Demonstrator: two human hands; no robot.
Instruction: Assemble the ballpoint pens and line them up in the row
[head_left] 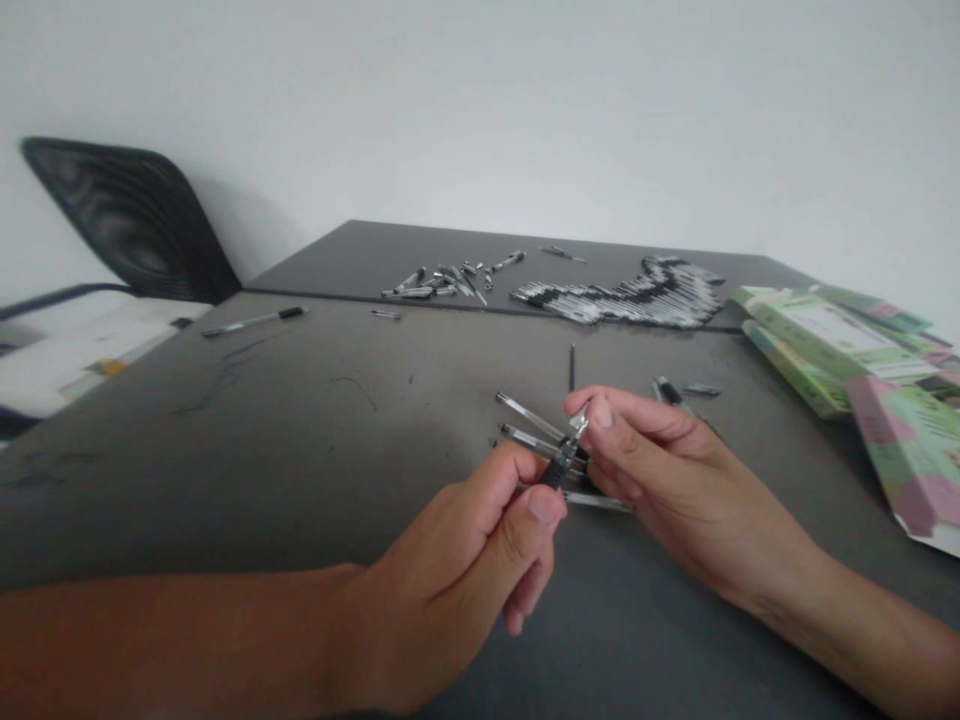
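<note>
My left hand (480, 560) is closed round a pen (559, 468), thumb and forefinger on its black grip. The pen's tip slants up toward my right hand (652, 455). That hand pinches a small shiny, clear-looking piece (580, 418) at the tip between thumb and forefinger. Whether it is a cap or a tip cone, I cannot tell. Just behind the hands lie several clear-barrelled pens (529, 413), partly hidden by my fingers. A thin dark rod (572, 366) points away from me beyond my right fingertips.
A long curved row of pens (622, 300) lies at the back right of the dark table (300, 480). Loose pen parts (442, 283) are heaped left of it. One pen (255, 322) lies far left, near a mesh chair (135, 215). Green and pink boxes (825, 350) stack at right.
</note>
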